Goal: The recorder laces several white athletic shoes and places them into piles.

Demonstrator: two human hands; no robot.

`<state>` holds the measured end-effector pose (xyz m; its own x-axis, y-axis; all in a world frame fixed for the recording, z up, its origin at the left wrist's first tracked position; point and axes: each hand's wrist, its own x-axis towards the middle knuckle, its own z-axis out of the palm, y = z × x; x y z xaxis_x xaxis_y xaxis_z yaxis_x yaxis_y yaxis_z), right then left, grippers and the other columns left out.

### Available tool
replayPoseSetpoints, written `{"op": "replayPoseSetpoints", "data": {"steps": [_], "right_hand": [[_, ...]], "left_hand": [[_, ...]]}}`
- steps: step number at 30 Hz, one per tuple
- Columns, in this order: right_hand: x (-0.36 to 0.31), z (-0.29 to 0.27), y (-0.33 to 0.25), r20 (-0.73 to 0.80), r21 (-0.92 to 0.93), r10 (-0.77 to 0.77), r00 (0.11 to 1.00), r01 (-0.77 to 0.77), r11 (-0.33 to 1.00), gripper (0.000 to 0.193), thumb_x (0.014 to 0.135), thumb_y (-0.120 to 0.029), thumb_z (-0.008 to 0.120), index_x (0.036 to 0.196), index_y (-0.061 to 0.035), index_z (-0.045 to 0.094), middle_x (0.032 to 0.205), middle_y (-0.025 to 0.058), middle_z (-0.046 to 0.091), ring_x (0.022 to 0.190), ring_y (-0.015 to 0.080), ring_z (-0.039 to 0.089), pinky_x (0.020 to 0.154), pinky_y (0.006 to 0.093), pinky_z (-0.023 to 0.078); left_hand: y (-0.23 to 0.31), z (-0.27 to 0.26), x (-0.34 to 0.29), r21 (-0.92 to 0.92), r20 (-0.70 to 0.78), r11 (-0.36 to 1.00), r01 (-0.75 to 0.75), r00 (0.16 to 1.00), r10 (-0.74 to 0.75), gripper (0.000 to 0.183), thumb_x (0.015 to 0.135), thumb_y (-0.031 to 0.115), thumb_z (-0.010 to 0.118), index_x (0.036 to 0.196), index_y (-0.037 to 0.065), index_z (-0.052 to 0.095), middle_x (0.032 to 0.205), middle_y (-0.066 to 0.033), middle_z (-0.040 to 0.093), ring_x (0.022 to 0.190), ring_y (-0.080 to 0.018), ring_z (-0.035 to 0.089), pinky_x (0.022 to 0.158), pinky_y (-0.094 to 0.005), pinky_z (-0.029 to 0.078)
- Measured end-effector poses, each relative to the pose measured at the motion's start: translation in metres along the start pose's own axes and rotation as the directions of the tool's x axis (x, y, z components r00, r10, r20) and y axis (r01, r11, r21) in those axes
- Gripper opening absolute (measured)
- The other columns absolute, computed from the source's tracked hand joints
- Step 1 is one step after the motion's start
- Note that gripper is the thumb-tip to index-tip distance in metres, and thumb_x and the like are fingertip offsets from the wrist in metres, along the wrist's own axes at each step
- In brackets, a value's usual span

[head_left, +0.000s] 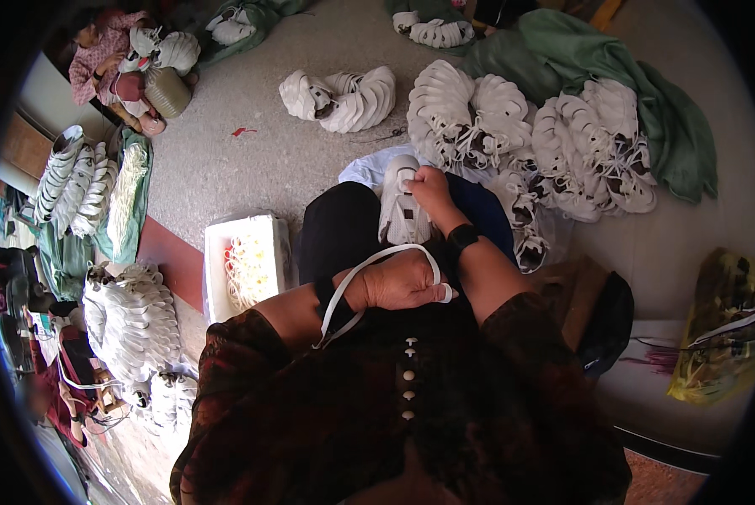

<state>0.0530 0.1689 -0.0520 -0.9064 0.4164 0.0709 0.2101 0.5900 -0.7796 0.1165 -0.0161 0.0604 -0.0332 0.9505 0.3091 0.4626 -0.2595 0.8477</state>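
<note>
A white shoe upper point(396, 217) with small dark patches lies lengthwise between my knees. My right hand point(432, 195) is closed at its right side, the fingers bent against the material; what they pinch there is too small to make out. Closer to my body, my left hand point(404, 279) is closed on a flat white shoelace point(340, 290). The lace arches over the hand and hangs in a loop past the left wrist. A bit of white shows at the left thumb's tip. Dark bands circle both of my wrists.
A white foam box point(217, 268) of pale and orange laces stands to my left. Stacked white uppers point(453, 105) lie ahead and right beside green cloth point(596, 67); more stacks point(133, 316) are at left. A seated person point(112, 59) handles uppers at far left. A yellow bag point(722, 337) lies right.
</note>
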Motion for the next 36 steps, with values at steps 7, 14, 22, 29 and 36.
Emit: {"op": "replayPoseSetpoints", "data": {"steps": [7, 14, 22, 29, 36], "right_hand": [[-0.001, 0.000, 0.006, -0.030, 0.036, -0.098, 0.995, 0.099, 0.994, 0.023, 0.065, -0.016, 0.072, 0.063, -0.0008, 0.055, 0.057, 0.0134, 0.056, 0.054, 0.0241, 0.056, 0.052, 0.0362, 0.043], [-0.023, -0.035, 0.006, 0.281, 0.708, 0.056, 0.958, -0.246, 0.662, 0.008, 0.077, -0.003, 0.058, 0.084, -0.0008, 0.059, 0.073, 0.0008, 0.058, 0.064, 0.0080, 0.052, 0.059, 0.0213, 0.042], [-0.061, -0.023, -0.002, -0.105, -0.034, -0.278, 0.955, 0.276, 0.960, 0.017, 0.074, 0.002, 0.049, 0.091, 0.0003, 0.052, 0.080, 0.0187, 0.058, 0.075, 0.0303, 0.059, 0.066, 0.0325, 0.045], [-0.055, -0.015, -0.004, -0.131, 0.181, -0.292, 0.947, 0.313, 0.933, 0.022, 0.075, 0.008, 0.045, 0.094, -0.0002, 0.051, 0.088, 0.0167, 0.059, 0.082, 0.0282, 0.060, 0.072, 0.0320, 0.046], [-0.060, -0.030, -0.009, 0.122, 0.746, -0.014, 0.992, -0.083, 0.661, 0.013, 0.083, 0.007, 0.048, 0.094, 0.0011, 0.051, 0.109, 0.0079, 0.057, 0.090, 0.0104, 0.055, 0.081, 0.0242, 0.043]], "left_hand": [[-0.001, 0.008, -0.006, -0.087, -0.044, 0.996, -0.002, 0.999, -0.002, 0.029, 0.091, 0.024, 0.049, 0.079, 0.001, 0.061, 0.064, -0.0112, 0.053, 0.060, -0.0273, 0.051, 0.058, -0.0347, 0.042], [0.009, -0.006, -0.010, 0.053, -0.266, 0.997, -0.064, 0.961, 0.076, 0.023, 0.088, 0.022, 0.051, 0.074, 0.004, 0.057, 0.068, -0.0120, 0.052, 0.066, -0.0316, 0.052, 0.061, -0.0388, 0.043], [0.017, -0.016, -0.003, 0.375, -0.331, 0.926, -0.038, 0.928, 0.173, 0.017, 0.083, 0.020, 0.056, 0.073, 0.007, 0.058, 0.068, -0.0089, 0.052, 0.069, -0.0309, 0.053, 0.064, -0.0388, 0.044], [0.008, -0.009, -0.008, 0.091, -0.259, 0.994, -0.058, 0.963, 0.079, 0.022, 0.086, 0.021, 0.053, 0.074, 0.004, 0.058, 0.068, -0.0107, 0.054, 0.063, -0.0301, 0.054, 0.058, -0.0382, 0.044], [0.011, -0.012, -0.009, 0.057, -0.198, 0.994, -0.091, 0.975, 0.101, 0.027, 0.089, 0.026, 0.051, 0.075, 0.004, 0.057, 0.068, -0.0102, 0.053, 0.067, -0.0291, 0.053, 0.060, -0.0380, 0.043]]}}
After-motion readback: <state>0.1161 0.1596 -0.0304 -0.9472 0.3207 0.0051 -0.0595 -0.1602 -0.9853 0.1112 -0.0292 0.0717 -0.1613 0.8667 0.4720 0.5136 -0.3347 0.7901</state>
